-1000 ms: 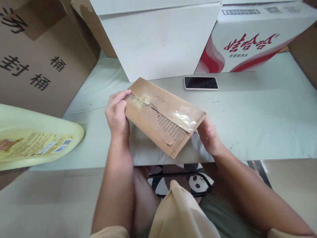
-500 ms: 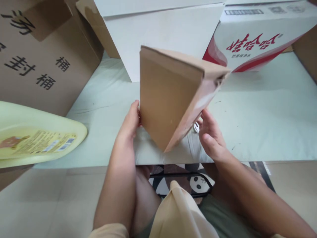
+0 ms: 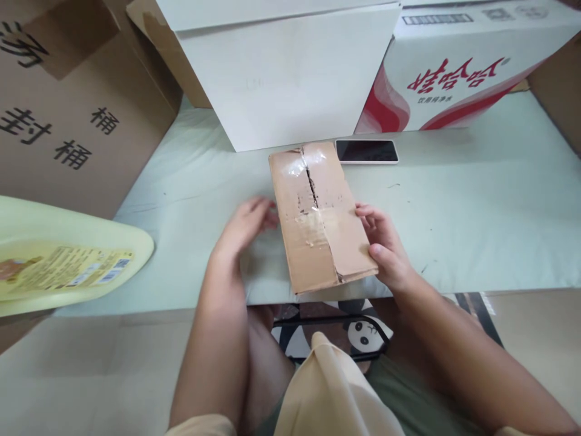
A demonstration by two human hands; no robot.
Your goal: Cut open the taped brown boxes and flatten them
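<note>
A small brown cardboard box (image 3: 349, 236) stands before me with its taped side facing up, slightly turned. Clear tape crosses its middle seam, where the flaps leave a dark, ragged gap. Along the box's right edge, my right hand (image 3: 385, 245) grips it with the thumb near the lower corner. My left hand (image 3: 252, 223) is just off the left edge, its slightly blurred fingers half bent and apart, holding nothing. Behind the box lies a phone (image 3: 367, 152) with a dark screen.
A large white carton (image 3: 285, 79) and a red-and-white carton (image 3: 454, 79) stand at the back of the pale green cloth surface (image 3: 476, 212). On the left are a big printed cardboard box (image 3: 86, 121) and a yellow bottle (image 3: 72, 254). The surface's front edge is near my lap.
The box has turned from a tilted, upright pose to lie with its taped side up, uncovering the phone behind. My left hand has come off its side.
</note>
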